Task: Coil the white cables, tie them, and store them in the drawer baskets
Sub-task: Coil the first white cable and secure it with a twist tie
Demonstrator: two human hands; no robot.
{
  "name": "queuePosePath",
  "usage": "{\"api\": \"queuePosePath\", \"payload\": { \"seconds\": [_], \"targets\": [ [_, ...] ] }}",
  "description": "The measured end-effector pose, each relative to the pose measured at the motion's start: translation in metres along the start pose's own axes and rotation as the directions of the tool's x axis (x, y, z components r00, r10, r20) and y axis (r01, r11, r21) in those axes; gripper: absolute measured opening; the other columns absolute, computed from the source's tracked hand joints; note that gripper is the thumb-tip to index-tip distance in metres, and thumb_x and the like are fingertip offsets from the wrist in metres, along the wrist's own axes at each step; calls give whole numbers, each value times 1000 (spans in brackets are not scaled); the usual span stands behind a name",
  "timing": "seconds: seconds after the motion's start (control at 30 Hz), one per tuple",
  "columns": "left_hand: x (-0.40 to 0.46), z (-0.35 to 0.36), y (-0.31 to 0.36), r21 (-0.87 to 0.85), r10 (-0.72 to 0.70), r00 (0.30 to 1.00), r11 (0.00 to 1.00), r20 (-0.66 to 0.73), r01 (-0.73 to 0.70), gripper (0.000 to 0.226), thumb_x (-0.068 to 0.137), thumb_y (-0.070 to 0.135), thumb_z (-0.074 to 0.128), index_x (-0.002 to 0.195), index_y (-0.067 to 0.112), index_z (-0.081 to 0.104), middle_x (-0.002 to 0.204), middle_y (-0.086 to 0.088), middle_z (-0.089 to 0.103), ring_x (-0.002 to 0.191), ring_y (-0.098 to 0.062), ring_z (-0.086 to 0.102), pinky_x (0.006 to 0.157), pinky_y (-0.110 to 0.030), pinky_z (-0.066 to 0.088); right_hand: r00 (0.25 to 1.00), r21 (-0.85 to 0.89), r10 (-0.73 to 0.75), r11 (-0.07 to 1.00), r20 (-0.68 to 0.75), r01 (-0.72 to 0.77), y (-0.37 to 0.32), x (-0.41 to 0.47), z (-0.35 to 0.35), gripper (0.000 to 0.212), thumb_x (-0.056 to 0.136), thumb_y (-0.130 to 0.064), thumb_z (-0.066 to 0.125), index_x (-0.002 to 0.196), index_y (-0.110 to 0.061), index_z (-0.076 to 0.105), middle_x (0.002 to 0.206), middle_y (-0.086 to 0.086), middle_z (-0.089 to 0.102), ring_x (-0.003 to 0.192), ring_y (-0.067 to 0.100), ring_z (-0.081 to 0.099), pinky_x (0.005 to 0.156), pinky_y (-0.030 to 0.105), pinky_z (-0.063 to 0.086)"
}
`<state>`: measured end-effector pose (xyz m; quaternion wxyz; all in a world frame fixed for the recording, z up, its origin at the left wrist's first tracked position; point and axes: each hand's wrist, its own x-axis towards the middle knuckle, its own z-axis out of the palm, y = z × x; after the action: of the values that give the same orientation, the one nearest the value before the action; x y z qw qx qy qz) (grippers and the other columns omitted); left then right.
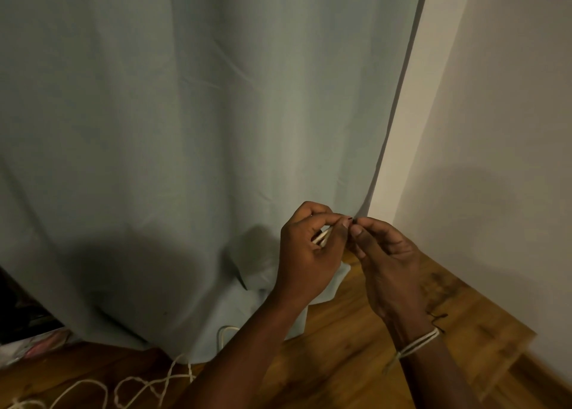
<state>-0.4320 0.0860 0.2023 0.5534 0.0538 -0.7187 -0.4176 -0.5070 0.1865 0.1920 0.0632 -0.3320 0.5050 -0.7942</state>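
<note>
Cord [136,384] lay nearest me, pale and twisted, looping loosely over the wood floor [349,340] well below and to the left of my left hand. Just beyond it, a white cable [223,334] poked out in a short bend from under the curtain hem, below that hand and beside its forearm. On my right wrist I could see a pale band [418,345] wound round with a dark thread end beside it.

Above that, my hands met close together. My left hand [306,247] was curled, fingers and thumb closed round a few pale strands [322,238] that showed between them; I could not tell whether those were cable or cord. My right hand [387,263] was curled too, thumb and forefinger pressed together right against the left fingertips, pinching a tiny dark tip [352,220] between the two hands. What that tip belonged to was too small for me to tell.

Behind both hands hung the grey-green curtain [185,130], its bottom bunched on the floor under my left hand. Right of my right hand stood the plain wall [495,130].
</note>
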Motion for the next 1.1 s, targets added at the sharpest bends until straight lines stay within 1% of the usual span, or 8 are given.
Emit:
{"api": "queuePosePath", "payload": {
  "seconds": [0.13, 0.3, 0.5, 0.57, 0.67, 0.87, 0.97, 1.1],
  "targets": [
    [0, -2, 0, 14, 13, 1000, 1000, -20, -13, 15, 88, 22, 67, 87, 9, 73, 85, 1, 66, 77, -9, 64, 67, -10, 51, 999, -64, -35, 997, -26, 34, -2, -2, 3, 28, 72, -37, 77, 96, -23, 78, 97, 11, 76, 94, 30, 72, 90, 53, 56],
    [-2, -4, 1, -11, -19, 1000, 1000, -20, 19, 26, 85, 33, 62, 85, 10, 73, 83, 1, 66, 76, -9, 64, 64, -12, 53, 998, -82, -48, 996, -42, 44, -7, 0, 3, 29, 72, -21, 76, 99, -10, 75, 95, 14, 76, 91, 33, 72, 88, 55, 57],
    [-2, -7, -2, -25, -21, 1000, 999, 3, 21, 25, 84, 32, 61, 83, 10, 72, 83, 1, 66, 77, -9, 64, 65, -10, 52, 988, -208, -148, 969, -42, 136, -13, -1, 6, 23, 75, -16, 77, 97, -10, 75, 85, 6, 77, 82, 23, 74, 78, 38, 62],
    [-2, -7, -3, -20, -21, 1000, 1000, 9, 21, 24, 84, 31, 61, 83, 11, 72, 84, 1, 66, 77, -10, 65, 65, -12, 52, 976, -305, -210, 934, -51, 185, -14, -2, 8, 21, 77, -11, 78, 98, -7, 75, 84, 4, 76, 77, 16, 73, 75, 28, 62],
    [-1, -7, -5, -10, -13, 1000, 1000, 16, 14, 25, 85, 31, 61, 84, 8, 73, 84, 1, 66, 77, -13, 65, 65, -16, 55, 943, -460, -328, 847, -60, 266, -15, -5, 11, 16, 79, -10, 79, 94, -14, 74, 83, -5, 74, 75, 8, 71, 71, 15, 58],
    [-2, -5, -7, 31, -22, 1000, 999, 3, 22, 26, 86, 30, 64, 83, 6, 74, 83, 4, 65, 77, -11, 65, 64, -11, 51, 907, -602, -421, 722, 11, 342, -17, -7, 13, 21, 78, -16, 81, 93, -19, 67, 80, -17, 66, 77, 3, 68, 70, 8, 54],
    [-1, -7, -9, 53, -28, 1000, 998, 11, 27, 20, 85, 26, 66, 81, 8, 74, 81, 7, 64, 76, -9, 64, 63, -8, 48, 909, -624, -414, 699, 46, 350, -19, -6, 13, 24, 78, -18, 81, 94, -20, 63, 79, -15, 65, 78, 5, 68, 70, 10, 56],
    [2, -10, -8, 65, -6, 999, 998, 32, 4, 27, 85, 34, 63, 80, 9, 73, 80, 8, 63, 76, -8, 63, 63, -7, 47, 909, -659, -406, 659, 93, 362, -20, -5, 12, 24, 77, -17, 82, 93, -18, 64, 80, -11, 66, 71, 2, 67, 69, 9, 56]
  ]
}}
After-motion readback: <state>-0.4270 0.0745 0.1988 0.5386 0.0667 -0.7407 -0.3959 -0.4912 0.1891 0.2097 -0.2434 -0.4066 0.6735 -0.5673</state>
